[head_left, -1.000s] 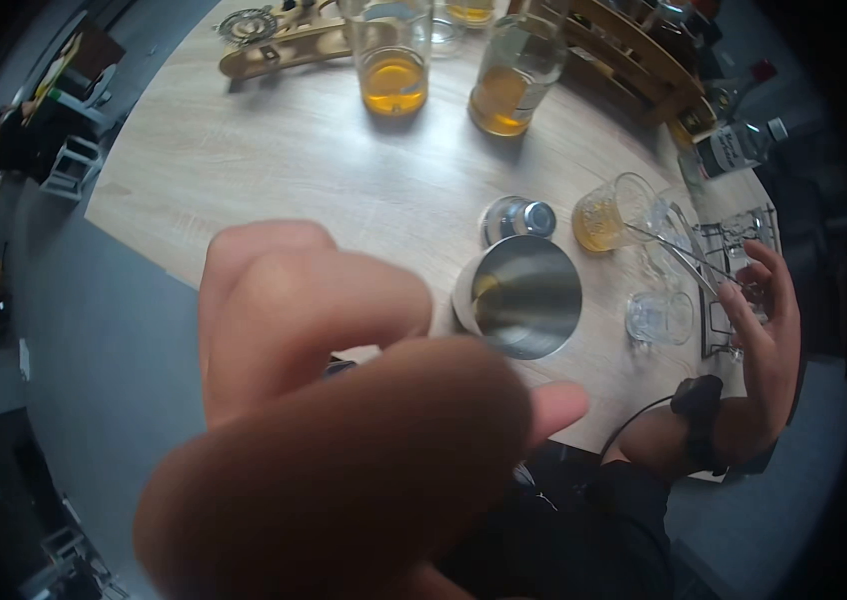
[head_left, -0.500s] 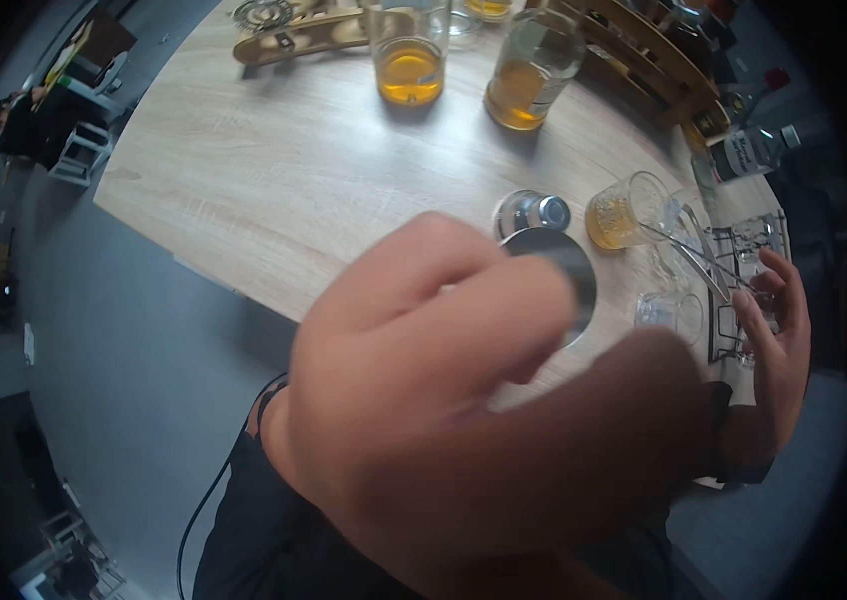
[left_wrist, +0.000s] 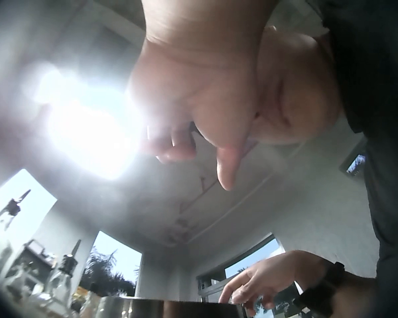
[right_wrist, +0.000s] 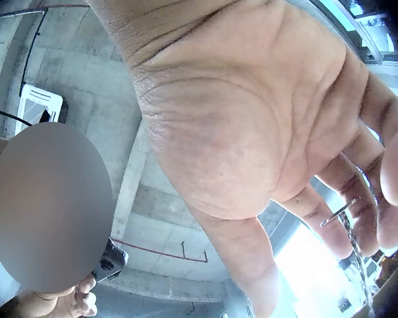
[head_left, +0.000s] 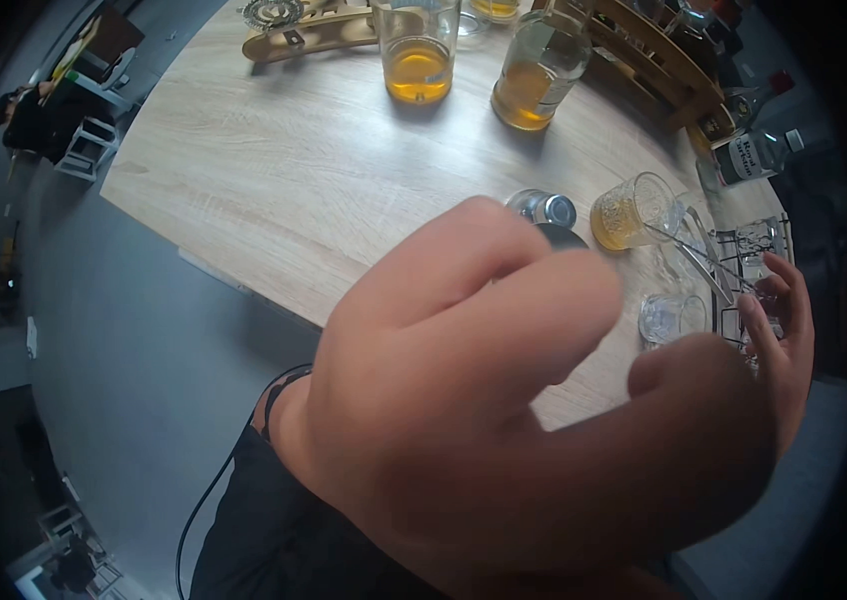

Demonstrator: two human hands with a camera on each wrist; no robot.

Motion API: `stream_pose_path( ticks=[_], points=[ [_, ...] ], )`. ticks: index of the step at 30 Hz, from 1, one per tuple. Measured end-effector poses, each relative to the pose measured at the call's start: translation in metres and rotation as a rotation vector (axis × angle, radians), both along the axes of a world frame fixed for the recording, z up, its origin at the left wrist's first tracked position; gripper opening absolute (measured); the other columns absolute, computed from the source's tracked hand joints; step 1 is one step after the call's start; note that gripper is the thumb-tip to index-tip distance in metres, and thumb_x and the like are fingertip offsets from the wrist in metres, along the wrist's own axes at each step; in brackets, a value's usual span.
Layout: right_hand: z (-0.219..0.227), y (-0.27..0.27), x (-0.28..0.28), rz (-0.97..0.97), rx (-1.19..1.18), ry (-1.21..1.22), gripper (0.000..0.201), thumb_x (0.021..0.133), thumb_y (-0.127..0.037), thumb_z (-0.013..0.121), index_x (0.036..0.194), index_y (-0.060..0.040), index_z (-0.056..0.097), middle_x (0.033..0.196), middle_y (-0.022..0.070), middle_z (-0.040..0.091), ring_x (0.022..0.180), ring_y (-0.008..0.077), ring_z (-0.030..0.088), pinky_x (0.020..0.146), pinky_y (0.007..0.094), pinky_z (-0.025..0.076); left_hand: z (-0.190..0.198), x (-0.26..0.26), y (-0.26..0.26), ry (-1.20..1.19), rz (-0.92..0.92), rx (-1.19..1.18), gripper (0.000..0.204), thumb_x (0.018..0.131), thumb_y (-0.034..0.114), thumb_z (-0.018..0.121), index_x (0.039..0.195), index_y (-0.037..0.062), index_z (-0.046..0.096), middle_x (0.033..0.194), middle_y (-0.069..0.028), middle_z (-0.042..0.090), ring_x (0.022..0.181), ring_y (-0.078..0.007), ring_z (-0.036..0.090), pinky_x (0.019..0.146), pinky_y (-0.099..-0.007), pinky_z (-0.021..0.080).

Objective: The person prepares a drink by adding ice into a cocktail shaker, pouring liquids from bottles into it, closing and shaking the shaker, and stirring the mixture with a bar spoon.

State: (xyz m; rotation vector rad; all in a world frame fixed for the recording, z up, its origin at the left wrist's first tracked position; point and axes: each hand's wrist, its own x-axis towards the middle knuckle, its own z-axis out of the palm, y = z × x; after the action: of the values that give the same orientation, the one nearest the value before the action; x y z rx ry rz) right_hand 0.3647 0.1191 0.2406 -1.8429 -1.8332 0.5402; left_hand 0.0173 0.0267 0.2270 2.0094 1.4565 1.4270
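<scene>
In the head view my left hand [head_left: 464, 370], raised close to the camera, has its fingers curled; nothing shows in its grip. The left wrist view shows that hand [left_wrist: 199, 106] with the thumb pointing down. Beneath it, a metal shaker cup [head_left: 562, 237] is mostly covered. At the right, my right hand [head_left: 789, 350] holds a thin metal bar spoon [head_left: 689, 243], whose twisted stem [right_wrist: 358, 262] passes between the fingers in the right wrist view. The spoon reaches toward a patterned glass [head_left: 624, 220] with amber liquid. Metal tongs [head_left: 696, 262] lie alongside it.
A steel jigger-like piece [head_left: 552, 210] stands behind the shaker. Right of that is a small clear glass [head_left: 672, 318]. Farther back stand a mixing glass [head_left: 419, 70], a bottle [head_left: 541, 75] and a wooden rack [head_left: 644, 60]. A wire rack [head_left: 744, 240] is at the right.
My left hand has moved right across the head view and now covers most of the shaker cup. The right hand keeps its hold on the spoon, nearly still.
</scene>
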Motion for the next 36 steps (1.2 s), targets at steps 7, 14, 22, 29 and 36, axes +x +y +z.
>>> stream_pose_path(
  ticks=[7,14,22,29,36],
  points=[
    [0.001,-0.003,-0.001,0.024,0.034,0.043,0.052,0.090,-0.018,0.078,0.136,-0.0054,0.058,0.106,0.0050,0.055,0.094,0.0123,0.053,0.080,0.0248,0.046,0.002,0.015,0.008,0.131,0.052,0.091,0.070,0.055,0.050,0.097,0.089,0.0166,0.045,0.077,0.0010,0.048,0.064,-0.0132,0.043,0.055,-0.0293,0.036],
    [0.002,-0.001,0.000,0.034,-0.005,0.033,0.051,0.090,-0.018,0.078,0.136,-0.0056,0.059,0.107,0.0045,0.056,0.093,0.0110,0.053,0.078,0.0247,0.045,0.020,0.017,0.008,0.400,-0.013,-0.013,0.075,0.050,0.054,0.098,0.087,0.0162,0.045,0.078,0.0019,0.048,0.068,-0.0131,0.044,0.057,-0.0287,0.034],
    [0.001,-0.005,0.001,0.019,0.044,0.019,0.053,0.090,-0.019,0.076,0.138,-0.0065,0.058,0.108,0.0039,0.057,0.093,0.0097,0.054,0.073,0.0232,0.044,0.042,0.015,0.007,0.479,-0.005,-0.213,0.073,0.053,0.051,0.098,0.093,0.0155,0.049,0.079,0.0020,0.048,0.068,-0.0128,0.043,0.057,-0.0276,0.034],
    [0.006,-0.006,-0.006,0.039,0.048,0.080,0.051,0.087,-0.016,0.080,0.133,-0.0038,0.061,0.114,0.0091,0.059,0.102,0.0151,0.054,0.087,0.0289,0.048,-0.003,-0.008,0.014,0.324,-0.121,0.318,0.073,0.073,0.046,0.090,0.128,0.0263,0.048,0.108,-0.0031,0.045,0.065,-0.0100,0.043,0.054,-0.0252,0.031],
    [0.007,-0.009,0.000,0.034,0.138,0.033,0.049,0.093,-0.019,0.071,0.138,-0.0032,0.057,0.125,0.0116,0.056,0.120,0.0189,0.050,0.098,0.0312,0.043,0.022,0.011,0.012,0.265,-0.147,0.075,0.072,0.068,0.037,0.096,0.109,0.0128,0.043,0.080,0.0019,0.047,0.063,-0.0129,0.043,0.056,-0.0279,0.031]
  ],
)
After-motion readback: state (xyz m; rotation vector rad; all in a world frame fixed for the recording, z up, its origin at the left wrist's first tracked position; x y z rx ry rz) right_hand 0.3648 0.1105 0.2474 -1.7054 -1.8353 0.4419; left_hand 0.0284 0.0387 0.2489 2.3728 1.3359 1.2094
